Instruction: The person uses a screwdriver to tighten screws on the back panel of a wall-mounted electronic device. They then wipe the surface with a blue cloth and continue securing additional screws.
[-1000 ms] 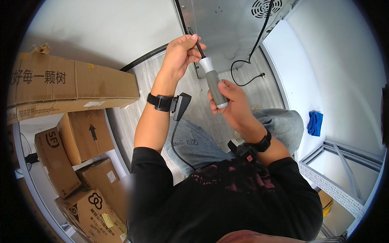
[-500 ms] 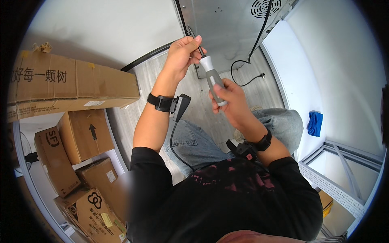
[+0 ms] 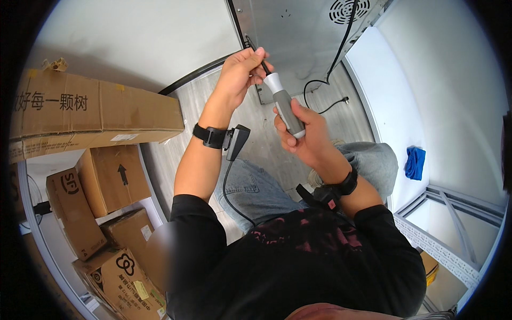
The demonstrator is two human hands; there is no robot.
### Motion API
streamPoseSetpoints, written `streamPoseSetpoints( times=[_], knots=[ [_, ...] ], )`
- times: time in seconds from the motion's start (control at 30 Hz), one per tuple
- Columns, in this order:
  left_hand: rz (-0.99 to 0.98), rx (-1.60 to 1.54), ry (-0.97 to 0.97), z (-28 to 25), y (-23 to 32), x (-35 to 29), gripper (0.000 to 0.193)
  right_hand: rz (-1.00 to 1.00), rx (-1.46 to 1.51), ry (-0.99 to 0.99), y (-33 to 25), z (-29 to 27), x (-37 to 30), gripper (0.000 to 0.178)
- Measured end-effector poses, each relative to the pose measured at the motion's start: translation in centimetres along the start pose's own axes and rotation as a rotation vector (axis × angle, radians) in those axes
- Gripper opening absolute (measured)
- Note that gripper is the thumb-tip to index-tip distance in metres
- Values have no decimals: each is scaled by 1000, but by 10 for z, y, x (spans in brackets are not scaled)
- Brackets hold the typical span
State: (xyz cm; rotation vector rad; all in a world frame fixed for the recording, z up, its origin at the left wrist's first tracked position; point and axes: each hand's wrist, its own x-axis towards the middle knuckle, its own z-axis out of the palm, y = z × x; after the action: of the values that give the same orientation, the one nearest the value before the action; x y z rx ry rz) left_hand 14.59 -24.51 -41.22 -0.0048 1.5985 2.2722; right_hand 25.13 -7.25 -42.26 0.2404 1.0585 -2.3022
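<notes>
A screwdriver [image 3: 288, 112] with a grey and white handle slants up and to the left across the middle of the view. My right hand [image 3: 305, 130] is closed round the lower half of its handle. Higher up, my left hand [image 3: 244, 73] pinches the dark shaft between thumb and fingers. The tip meets the left edge of a silver metal panel [image 3: 298, 48], near small dark fittings [image 3: 247, 45]. Whether the tip sits in a screw is too small to tell.
A black power cord [image 3: 326, 81] hangs down the panel to a plug on the wood-look floor. Cardboard boxes [image 3: 114, 176] fill a shelf at left, with a long carton [image 3: 69, 104] above them. On the right are a blue cloth [image 3: 414, 163] and a metal shelf frame [image 3: 437, 240].
The screwdriver handle has turned about its axis, and my right hand's fingers have shifted round it. My left hand stays nearly in place on the shaft.
</notes>
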Motion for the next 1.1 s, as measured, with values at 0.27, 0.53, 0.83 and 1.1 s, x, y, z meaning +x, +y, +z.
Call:
streamPoseSetpoints(
  times=[0.27,0.53,0.83,1.1],
  knots=[
    [31,107,-14,-14,-6,5,21,-21,-197,119,0,14,-2,36],
    [4,-6,7,-7,2,0,20,-15,114,-168,8,1,6,41],
    [38,128,87,-14,-3,1,20,-261,-565,173,20,16,5,36],
    [20,37,45,-3,7,-6,19,40,348,-154,13,13,4,28]
  ],
)
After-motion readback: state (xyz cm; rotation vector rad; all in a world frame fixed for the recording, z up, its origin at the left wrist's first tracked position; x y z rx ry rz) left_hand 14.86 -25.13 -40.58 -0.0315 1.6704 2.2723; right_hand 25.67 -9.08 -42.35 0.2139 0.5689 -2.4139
